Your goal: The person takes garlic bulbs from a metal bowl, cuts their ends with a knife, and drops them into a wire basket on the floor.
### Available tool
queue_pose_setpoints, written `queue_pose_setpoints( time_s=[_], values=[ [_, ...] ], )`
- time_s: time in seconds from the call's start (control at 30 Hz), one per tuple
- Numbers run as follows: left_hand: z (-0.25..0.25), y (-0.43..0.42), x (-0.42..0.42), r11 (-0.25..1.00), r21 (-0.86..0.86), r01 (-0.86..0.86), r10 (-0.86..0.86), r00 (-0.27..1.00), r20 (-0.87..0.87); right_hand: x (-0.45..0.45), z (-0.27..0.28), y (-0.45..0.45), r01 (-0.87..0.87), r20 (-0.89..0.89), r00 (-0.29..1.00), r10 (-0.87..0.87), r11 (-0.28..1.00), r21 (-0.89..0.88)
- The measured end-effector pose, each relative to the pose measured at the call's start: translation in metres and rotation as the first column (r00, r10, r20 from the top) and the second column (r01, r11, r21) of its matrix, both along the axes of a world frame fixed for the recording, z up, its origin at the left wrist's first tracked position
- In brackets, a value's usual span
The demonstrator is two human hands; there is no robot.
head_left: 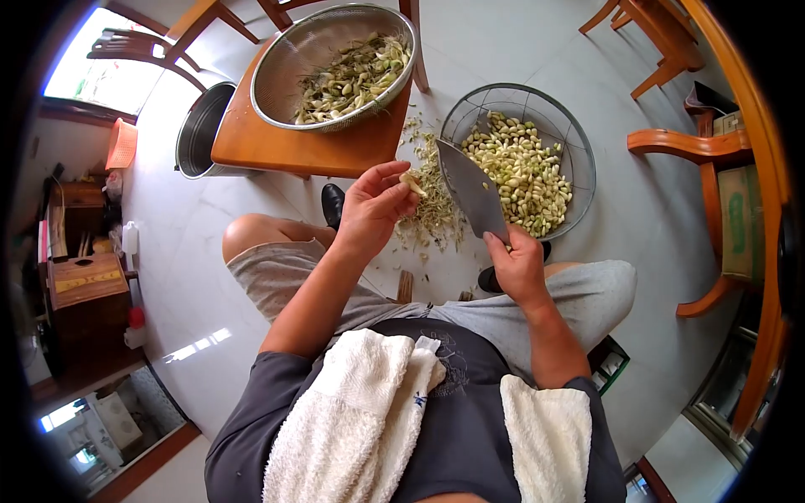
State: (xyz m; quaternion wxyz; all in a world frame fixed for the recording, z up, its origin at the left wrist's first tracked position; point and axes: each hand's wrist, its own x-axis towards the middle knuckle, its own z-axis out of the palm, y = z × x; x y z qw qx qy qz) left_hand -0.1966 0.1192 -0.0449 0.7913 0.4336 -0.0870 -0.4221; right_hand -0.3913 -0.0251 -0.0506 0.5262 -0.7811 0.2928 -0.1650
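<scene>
Pinched between the thumb and fingertips of the left hand [369,210] is a small pale bulb [412,183], gripped so lightly that much of it seems meant to stay exposed. Wrapped around its handle, the right hand [520,268] clamps a broad cleaver [474,191] — thumb up by the base of the blade, presumably for fine control rather than force. From this view the blade crosses the left rim of a round wire basket [593,172], though I cannot tell whether it touches. Plump, pale green pieces [524,180] fill the basket's middle, within easy reach of the right hand. A mesh colander [272,59] sits toward the far right edge of the chair [285,149] seat, likely raised so its stemmy heap [356,80] is handy for the left hand. Between chair and basket, dry scraps [436,205] lie on the floor [629,218] — probably kept apart from the plump pieces.
</scene>
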Motion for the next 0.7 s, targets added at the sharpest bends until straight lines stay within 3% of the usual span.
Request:
queue_pose_setpoints(
  time_s=[0.13, 0.23, 0.47, 0.7],
  values=[
    [-0.008, -0.003, -0.004, 0.998, 0.045, -0.042, 0.040, 0.998, 0.047, 0.002, 0.011, 0.004, -0.025, 0.106, 0.994, 0.034, 0.996, -0.085],
    [-0.008, -0.006, -0.011, 0.994, 0.079, -0.082, 0.075, 0.993, 0.086, 0.002, 0.006, 0.006, -0.026, 0.108, 0.993, 0.046, 0.984, -0.175],
    [-0.011, -0.011, -0.018, 0.974, 0.147, -0.174, 0.127, 0.950, 0.284, 0.002, -0.003, 0.012, -0.061, 0.091, 0.992, 0.083, 0.973, -0.223],
    [-0.015, -0.010, -0.020, 0.971, 0.161, -0.179, 0.109, 0.923, 0.370, 0.006, 0.001, 0.015, -0.060, 0.035, 0.997, 0.073, 0.958, -0.279]
  ],
)
